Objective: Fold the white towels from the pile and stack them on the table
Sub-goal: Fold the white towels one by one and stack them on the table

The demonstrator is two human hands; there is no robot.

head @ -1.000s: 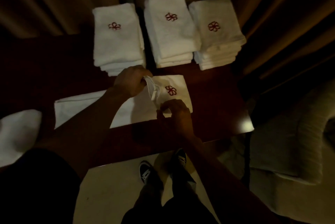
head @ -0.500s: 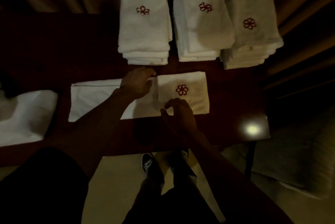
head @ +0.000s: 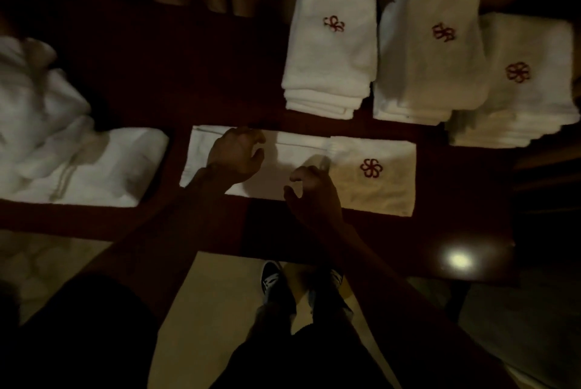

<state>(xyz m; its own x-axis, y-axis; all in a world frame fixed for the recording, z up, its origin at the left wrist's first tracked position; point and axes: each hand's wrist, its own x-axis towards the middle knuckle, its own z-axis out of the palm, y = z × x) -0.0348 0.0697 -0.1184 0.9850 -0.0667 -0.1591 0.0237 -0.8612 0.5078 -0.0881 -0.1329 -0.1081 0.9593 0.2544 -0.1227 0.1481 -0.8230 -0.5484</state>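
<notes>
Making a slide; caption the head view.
Left hand and right hand over a partly folded towel before three folded stacks.

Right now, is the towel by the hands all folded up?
Partly folded. The towel has its right end doubled over, red flower up; the rest lies flat.

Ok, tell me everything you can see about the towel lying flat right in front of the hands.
The white towel is terry-looking cloth, lying flat as a long strip near the front edge of the dark table. Its right end is folded over onto itself, with a red flower emblem facing up. The left hand is over its left part, the right hand at the fold's edge; the dim picture doesn't show whether either grips it.
</notes>
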